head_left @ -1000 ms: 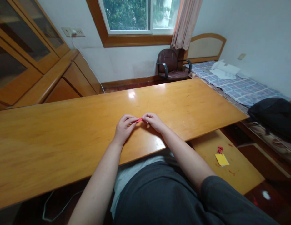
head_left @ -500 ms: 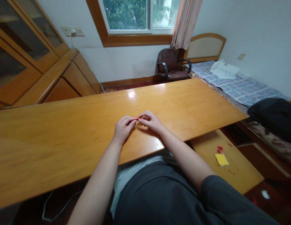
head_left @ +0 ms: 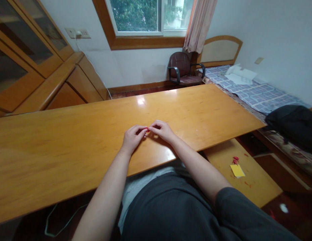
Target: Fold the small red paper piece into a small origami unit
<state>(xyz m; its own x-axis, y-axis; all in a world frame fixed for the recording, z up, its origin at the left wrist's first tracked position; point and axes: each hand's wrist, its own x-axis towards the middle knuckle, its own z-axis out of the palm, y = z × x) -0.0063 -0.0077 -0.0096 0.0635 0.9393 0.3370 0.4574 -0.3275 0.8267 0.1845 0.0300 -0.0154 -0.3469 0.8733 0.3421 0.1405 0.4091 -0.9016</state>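
Clock ref: red piece at centre, 12 = away from the body, toward the window (head_left: 135,16).
Red piece (head_left: 147,130): small, between the fingertips, just above or on the table (head_left: 70,144); gap to the wood not readable. Mostly covered by fingers, so its exact form can't be told.
Left hand (head_left: 130,140): at 8 o'clock, thumb and forefinger closed in a pinch on the piece, other fingers loosely curled.
Right hand (head_left: 164,131): at 3 o'clock, thumb and forefinger nearly together, tips on the piece's near end; a rounded gap shows behind the tips.
Progress, done: piece is gripped from both sides, looks like fine finger work mid-way. My read only.
Progress, open: piece isn't set down or released. Final form, or share of work left: can't tell.
Lower board (head_left: 258,189): at 4 o'clock, well apart from both hands.
Red bits (head_left: 235,160): on that board, a small cluster. Made parts or leftovers, can't tell.
Yellow square (head_left: 237,170): flat, at 6 o'clock of the red bits, just beside them; nobody's touching it.
Orange-red scraps (head_left: 247,184): same board, at 5 o'clock of the square.
Chair (head_left: 179,63): 1 o'clock, beyond the table.
Black bag (head_left: 294,125): 3 o'clock, on the bed (head_left: 261,97).
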